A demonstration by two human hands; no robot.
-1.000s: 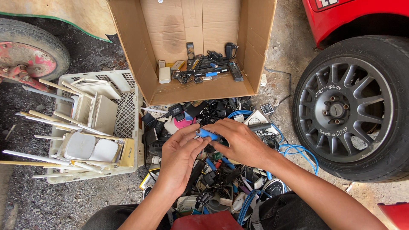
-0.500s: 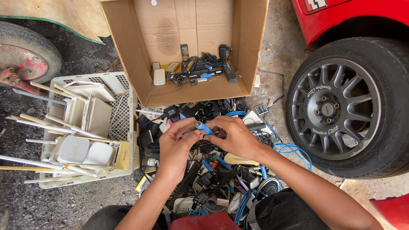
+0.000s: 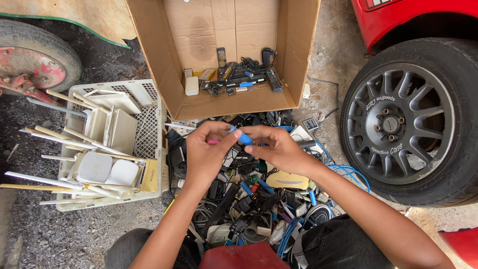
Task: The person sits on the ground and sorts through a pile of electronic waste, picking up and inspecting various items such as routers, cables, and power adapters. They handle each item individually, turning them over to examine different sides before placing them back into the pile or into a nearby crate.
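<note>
Compared with half a second before, both hands had come up a little and closer to the cardboard box (image 3: 159,74), with the small blue piece (image 3: 242,138) sitting between them instead of lower over the pile. The left hand (image 3: 206,152) was pinching something thin and pink at its fingertips, fingers curled in narrow. The right hand (image 3: 279,149) had its fingers closed on the blue piece, thumb and forefinger tight on it. So the blue piece was held in the air, just above the heap of cables and gadgets (image 3: 249,199) on the ground, right in front of the box's open side.

Containers: the box lay tipped on its side and had a loose row of small electronics at the back (image 3: 234,74), dark remotes or phones, a white adapter-looking block, a couple of blue bits. Can't tell exactly what each one was. To the left, the white plastic crate (image 3: 149,104) was stuffed with pale router-type boxes with long antennas sticking out over the rim, plus a yellowish box at its near corner.

A car wheel (image 3: 398,119) stood on the right, well apart from the hands.
</note>
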